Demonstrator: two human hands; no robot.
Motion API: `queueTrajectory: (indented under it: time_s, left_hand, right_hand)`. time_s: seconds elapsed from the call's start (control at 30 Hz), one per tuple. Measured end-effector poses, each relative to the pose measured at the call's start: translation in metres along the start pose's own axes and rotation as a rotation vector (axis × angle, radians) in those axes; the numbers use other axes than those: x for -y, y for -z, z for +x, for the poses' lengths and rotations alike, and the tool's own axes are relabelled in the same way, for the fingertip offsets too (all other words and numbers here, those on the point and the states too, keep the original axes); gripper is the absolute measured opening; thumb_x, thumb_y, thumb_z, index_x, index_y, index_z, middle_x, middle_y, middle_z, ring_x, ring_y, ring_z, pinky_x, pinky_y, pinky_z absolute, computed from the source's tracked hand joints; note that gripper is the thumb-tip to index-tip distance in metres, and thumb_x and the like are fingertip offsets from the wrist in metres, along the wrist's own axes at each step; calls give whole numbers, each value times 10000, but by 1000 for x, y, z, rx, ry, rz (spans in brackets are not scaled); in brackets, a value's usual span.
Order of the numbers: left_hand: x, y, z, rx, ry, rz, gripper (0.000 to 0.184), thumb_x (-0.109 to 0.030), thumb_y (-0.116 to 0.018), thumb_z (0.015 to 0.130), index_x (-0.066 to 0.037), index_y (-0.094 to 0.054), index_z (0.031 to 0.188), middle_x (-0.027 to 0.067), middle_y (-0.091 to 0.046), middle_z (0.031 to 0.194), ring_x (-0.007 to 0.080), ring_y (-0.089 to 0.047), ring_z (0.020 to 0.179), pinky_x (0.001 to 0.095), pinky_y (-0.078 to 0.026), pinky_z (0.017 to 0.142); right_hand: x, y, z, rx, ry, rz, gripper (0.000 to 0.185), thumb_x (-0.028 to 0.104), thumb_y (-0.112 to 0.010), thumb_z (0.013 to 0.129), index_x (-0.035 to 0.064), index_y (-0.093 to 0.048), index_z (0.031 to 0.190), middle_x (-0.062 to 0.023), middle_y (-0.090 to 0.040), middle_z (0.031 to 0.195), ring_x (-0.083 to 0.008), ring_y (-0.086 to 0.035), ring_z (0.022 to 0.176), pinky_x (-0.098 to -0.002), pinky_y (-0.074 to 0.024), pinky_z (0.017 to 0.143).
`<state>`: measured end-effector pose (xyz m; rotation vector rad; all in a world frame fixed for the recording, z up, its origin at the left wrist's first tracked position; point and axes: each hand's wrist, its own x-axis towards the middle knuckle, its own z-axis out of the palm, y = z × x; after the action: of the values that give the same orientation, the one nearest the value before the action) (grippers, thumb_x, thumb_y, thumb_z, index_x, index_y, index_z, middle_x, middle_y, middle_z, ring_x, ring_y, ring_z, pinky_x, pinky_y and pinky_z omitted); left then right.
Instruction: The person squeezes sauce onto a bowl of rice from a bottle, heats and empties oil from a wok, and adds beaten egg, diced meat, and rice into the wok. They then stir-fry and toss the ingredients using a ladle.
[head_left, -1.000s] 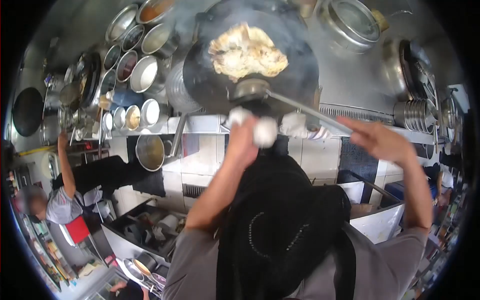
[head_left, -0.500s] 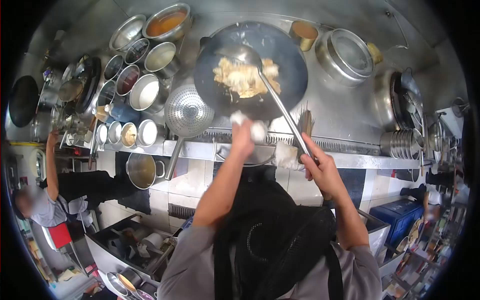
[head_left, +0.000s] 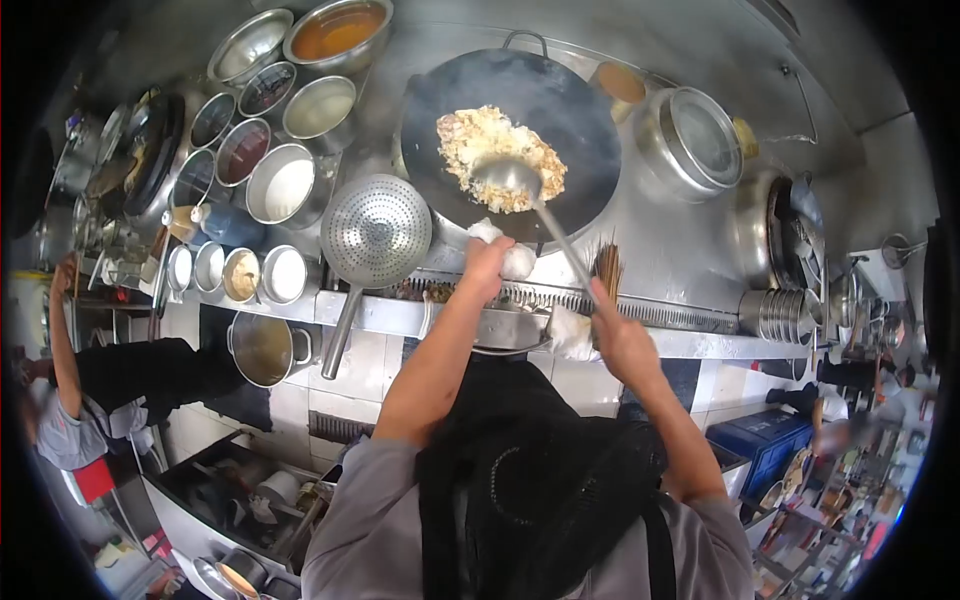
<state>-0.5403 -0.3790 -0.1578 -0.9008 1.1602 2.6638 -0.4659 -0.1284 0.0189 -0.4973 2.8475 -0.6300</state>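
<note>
In the head view, my left hand (head_left: 484, 272) is closed around a bunched white cloth (head_left: 517, 263) at the near rim of the dark wok (head_left: 585, 120). Whether a wok handle lies under the cloth is hidden. My right hand (head_left: 626, 350) grips the long handle of a metal ladle (head_left: 508, 176). The ladle's bowl rests against the near side of a heap of fried rice (head_left: 478, 132), pale with yellow-brown bits, in the wok. A bamboo brush (head_left: 607, 268) stands just beyond my right hand, with another white cloth (head_left: 571, 334) hanging on the counter edge beside it.
Left of the wok lie a perforated strainer (head_left: 377, 228) and several metal containers, including one of white powder (head_left: 281, 184) and a bowl of orange liquid (head_left: 338, 35). Lidded pots (head_left: 690, 140) stand right. A co-worker's arm (head_left: 66, 340) shows far left.
The wok's far rim has tipped into fuller view and the rice has spread out. The ladle's bowl has come nearer to me, with my right hand lower and slightly left.
</note>
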Motion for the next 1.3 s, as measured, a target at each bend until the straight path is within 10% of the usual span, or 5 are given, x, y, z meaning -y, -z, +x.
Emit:
queueTrajectory:
  time_s: [0.97,1.3]
  left_hand:
    - [27,18,32,-57,-183,57,274,-3,-650,872,46,-572,1130,122,-668,1059,223,-669,908,385,-572,764]
    - [-10,10,16,102,124,-43,315,-6,-712,834,64,-578,1111,163,-676,992,302,-714,856,470,-608,742]
  right_hand:
    - [31,-11,54,163,-70,-150,626,162,-602,1007,208,-388,1594,-318,-681,817,-483,-694,786,-574,-532,732]
    - [-2,1,16,-9,-3,45,635,209,-639,999,241,-400,1587,-300,-671,746,-514,-660,700,-590,-519,653]
